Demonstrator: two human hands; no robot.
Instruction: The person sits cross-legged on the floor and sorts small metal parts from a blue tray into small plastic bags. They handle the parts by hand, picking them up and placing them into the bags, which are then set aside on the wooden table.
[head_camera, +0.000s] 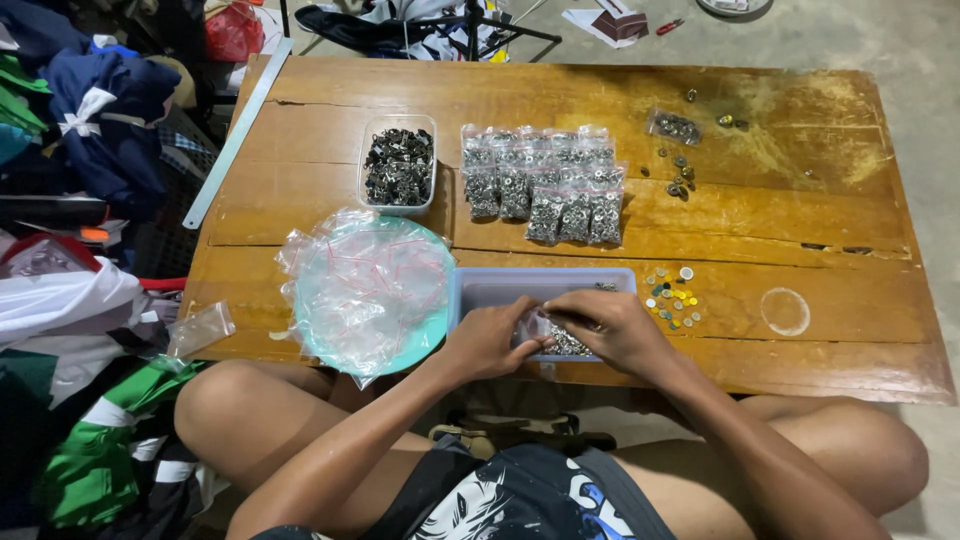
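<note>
Both hands meet over the near edge of the grey tray. The left hand and right hand pinch a small clear bag between them, fingers closed on it, the bag's mouth facing the right hand. Loose metal fittings lie just under the right hand's fingertips. Filled bags lie farther back on the desk; empty bags lie left of the tray.

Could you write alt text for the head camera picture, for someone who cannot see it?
Over a grey plastic tray on a low wooden table, the left hand and right hand hold a small clear bag of metal pieces. Filled bags lie beyond.
</note>
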